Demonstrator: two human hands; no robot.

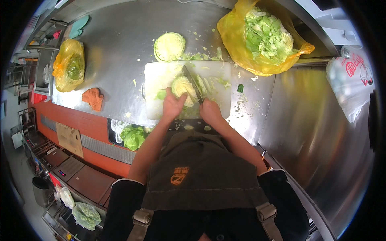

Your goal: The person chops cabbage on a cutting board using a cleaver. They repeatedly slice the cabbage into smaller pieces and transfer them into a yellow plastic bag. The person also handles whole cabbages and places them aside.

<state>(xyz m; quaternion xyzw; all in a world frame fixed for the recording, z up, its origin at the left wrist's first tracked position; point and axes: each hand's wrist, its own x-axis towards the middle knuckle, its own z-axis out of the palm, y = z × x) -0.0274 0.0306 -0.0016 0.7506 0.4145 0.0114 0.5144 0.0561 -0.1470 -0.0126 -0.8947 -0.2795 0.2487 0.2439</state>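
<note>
A cut piece of cabbage (182,88) rests on the white plastic cutting board (153,107). My left hand (174,104) grips its near left side, thumb and fingers around it. In my right hand (209,111) is the handle of a kitchen knife (192,80), whose blade points away from me along the cabbage's right side. Cut cabbage slices (203,85) lie just right of the blade. Beyond the board's far edge sits another piece of cabbage (169,46), its pale cut face up. At the far right, an open yellow plastic bag (226,28) holds chopped cabbage (268,37).
On the steel table (120,60), a yellow bag with greens (69,64) and an orange cloth (93,99) lie at left. Cabbage scraps are scattered around the board. Below the table's near edge, a black crate holds green leaves (132,137). A white plastic bag (351,81) hangs at right.
</note>
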